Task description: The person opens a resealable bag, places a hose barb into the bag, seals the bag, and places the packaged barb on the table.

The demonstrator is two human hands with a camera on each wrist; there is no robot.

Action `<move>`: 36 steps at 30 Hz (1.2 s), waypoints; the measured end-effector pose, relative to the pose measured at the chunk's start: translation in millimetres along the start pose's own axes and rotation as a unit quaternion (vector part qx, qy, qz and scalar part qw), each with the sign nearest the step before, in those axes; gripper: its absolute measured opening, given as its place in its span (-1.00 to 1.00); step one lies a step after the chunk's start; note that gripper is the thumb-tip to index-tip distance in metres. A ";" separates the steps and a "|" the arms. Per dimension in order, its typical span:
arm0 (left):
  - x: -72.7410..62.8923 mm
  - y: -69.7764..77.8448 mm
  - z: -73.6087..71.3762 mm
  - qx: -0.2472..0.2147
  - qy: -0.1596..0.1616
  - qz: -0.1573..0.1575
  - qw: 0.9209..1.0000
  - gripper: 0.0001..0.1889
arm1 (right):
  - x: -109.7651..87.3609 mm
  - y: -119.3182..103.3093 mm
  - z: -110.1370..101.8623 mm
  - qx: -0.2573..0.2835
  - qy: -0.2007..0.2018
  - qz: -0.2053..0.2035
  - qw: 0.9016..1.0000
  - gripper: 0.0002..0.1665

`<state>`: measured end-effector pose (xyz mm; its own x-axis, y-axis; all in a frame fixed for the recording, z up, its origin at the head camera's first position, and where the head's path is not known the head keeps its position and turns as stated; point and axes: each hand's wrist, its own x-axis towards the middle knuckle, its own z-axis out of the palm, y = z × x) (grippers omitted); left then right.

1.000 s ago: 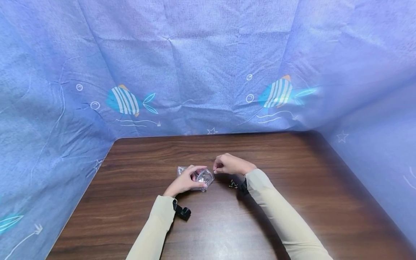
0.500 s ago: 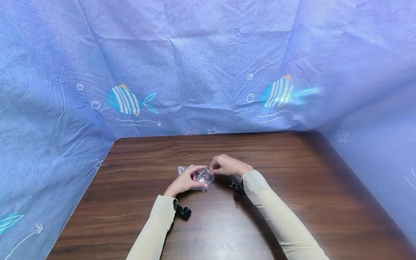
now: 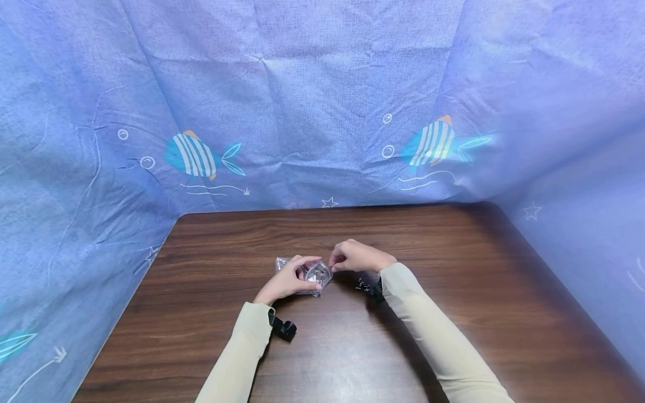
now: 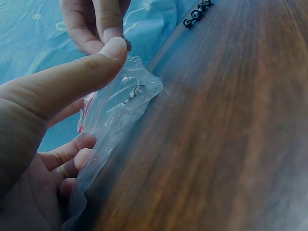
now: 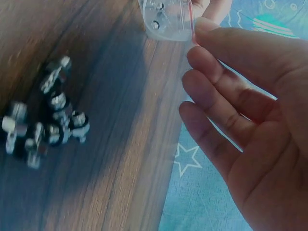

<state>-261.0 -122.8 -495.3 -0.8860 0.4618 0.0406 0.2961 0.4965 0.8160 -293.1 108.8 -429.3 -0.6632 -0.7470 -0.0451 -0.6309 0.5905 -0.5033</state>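
My left hand (image 3: 288, 279) grips a clear zip bag (image 4: 122, 108), its thumb and fingers spread at the bag's mouth. A red strip runs along that mouth, and a few small shiny metal pieces (image 5: 155, 24) lie inside. Beside the mouth is my right hand (image 3: 359, 257), its thumb tip close to the red strip in the right wrist view. Its lower fingers bend loosely; whether thumb and index finger pinch anything is hidden. More small silver metal pieces (image 5: 54, 132) with dark rings, kind unclear, lie in a cluster on the table under the right wrist.
The dark wood-grain table (image 3: 211, 336) ends at a blue cloth (image 3: 322, 112) printed with fish, which hangs behind and on both sides. Black camera straps sit on both wrists; the left camera (image 3: 284, 329) hangs close above the tabletop.
My right hand moved left to the bag's mouth, then back a little to the right. A small light thing at its fingertips one second ago is no longer visible. My left hand stayed put.
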 end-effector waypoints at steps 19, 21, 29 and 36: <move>-1.1 3.4 -0.1 -0.005 -0.001 0.002 1.000 -0.28 | -26.9 24.9 -10.3 0.010 -0.043 0.051 0.998 -0.90; -0.9 3.1 -0.3 -0.005 -0.003 0.001 1.000 -0.28 | -29.8 28.3 -11.0 0.009 -0.044 0.053 0.998 -0.90; -0.9 2.7 -0.6 -0.007 -0.005 0.001 1.000 -0.29 | -37.8 34.3 -11.4 -0.012 -0.051 0.058 0.997 -0.90; -0.9 2.7 -0.3 -0.005 -0.005 0.001 1.000 -0.28 | -38.5 37.9 -7.3 -0.025 -0.050 0.033 0.998 -0.91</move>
<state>-259.5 -122.0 -492.9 -0.8812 0.4713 0.0367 0.2953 0.4882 0.8213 -294.4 162.2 -440.4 -0.6618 -0.7317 -0.1634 -0.6085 0.6515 -0.4531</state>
